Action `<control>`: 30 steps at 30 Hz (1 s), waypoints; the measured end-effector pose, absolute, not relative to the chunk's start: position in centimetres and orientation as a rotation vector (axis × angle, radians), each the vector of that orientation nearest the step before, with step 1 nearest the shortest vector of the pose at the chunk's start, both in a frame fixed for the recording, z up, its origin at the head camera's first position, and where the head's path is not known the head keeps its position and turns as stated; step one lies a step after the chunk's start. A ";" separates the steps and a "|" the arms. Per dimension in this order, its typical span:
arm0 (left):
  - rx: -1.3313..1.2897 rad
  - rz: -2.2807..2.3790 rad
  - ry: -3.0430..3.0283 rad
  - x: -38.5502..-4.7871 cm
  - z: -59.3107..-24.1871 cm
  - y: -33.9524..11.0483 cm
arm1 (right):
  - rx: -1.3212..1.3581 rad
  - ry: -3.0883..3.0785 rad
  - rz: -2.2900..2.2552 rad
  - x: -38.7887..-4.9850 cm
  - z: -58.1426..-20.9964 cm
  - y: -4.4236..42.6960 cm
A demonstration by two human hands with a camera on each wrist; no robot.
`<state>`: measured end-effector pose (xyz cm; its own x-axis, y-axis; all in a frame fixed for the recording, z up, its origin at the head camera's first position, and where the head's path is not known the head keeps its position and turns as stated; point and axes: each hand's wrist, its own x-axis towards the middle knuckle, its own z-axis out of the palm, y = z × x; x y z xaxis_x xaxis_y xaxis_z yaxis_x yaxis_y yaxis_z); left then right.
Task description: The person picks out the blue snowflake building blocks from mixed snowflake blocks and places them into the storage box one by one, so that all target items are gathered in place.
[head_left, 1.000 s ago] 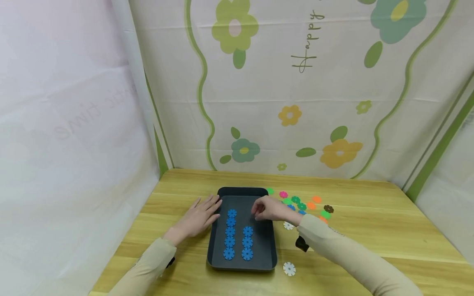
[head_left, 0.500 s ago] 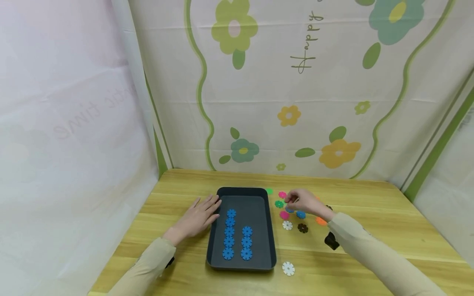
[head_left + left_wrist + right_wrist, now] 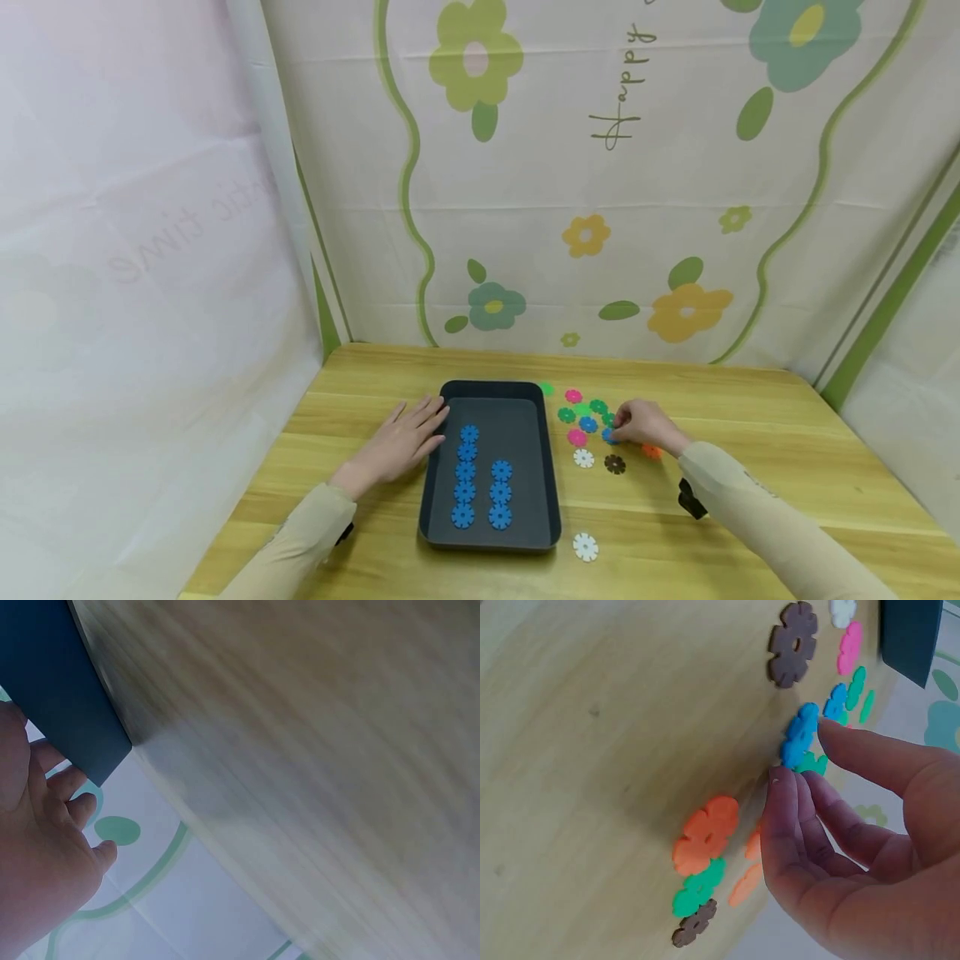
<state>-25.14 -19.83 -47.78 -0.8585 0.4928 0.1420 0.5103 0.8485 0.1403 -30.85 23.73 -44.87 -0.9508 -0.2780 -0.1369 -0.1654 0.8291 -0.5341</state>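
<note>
A dark grey tray [image 3: 525, 533] holds two columns of blue snowflake discs [image 3: 465, 472], the left column longer than the right. My left hand [image 3: 396, 444] lies at the tray's left rim, its fingers spread and straight; the left wrist view shows this hand [image 3: 52, 847] beside the tray's wall [image 3: 64, 682]. To the right of the tray, my right hand [image 3: 651, 425] is down among loose discs. There its thumb and index finger pinch a blue snowflake disc [image 3: 800, 735] by its edges, close to the tabletop.
Loose discs lie right of the tray: pink [image 3: 577, 437], green [image 3: 566, 415], white [image 3: 583, 458], brown [image 3: 615, 464] and orange [image 3: 652, 452]. Another white disc [image 3: 586, 547] lies near the tray's front right corner. A patterned cloth [image 3: 525, 208] hangs behind the wooden table [image 3: 405, 367].
My right hand has moved from above the tray rightward to the loose discs, and its fingers have come down on a blue one. My left hand stays at the rim.
</note>
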 end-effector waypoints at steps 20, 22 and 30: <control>-0.784 -0.265 -2.937 -25.2 -47.9 -19.8 | -0.369 2.814 -0.823 -31.0 -45.2 23.4; -0.781 -0.270 -2.942 -25.2 -47.8 -19.8 | -0.388 2.807 -0.830 -31.0 -45.1 23.4; -0.778 -0.277 -2.946 -25.2 -47.8 -19.7 | -0.443 2.778 -0.871 -31.0 -44.1 23.3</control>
<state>-25.21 -19.73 -47.80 -0.8676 0.4814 0.1244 0.4961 0.8546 0.1532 -30.99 23.34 -44.10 -0.9360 -0.3388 -0.0960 -0.2234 0.7821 -0.5817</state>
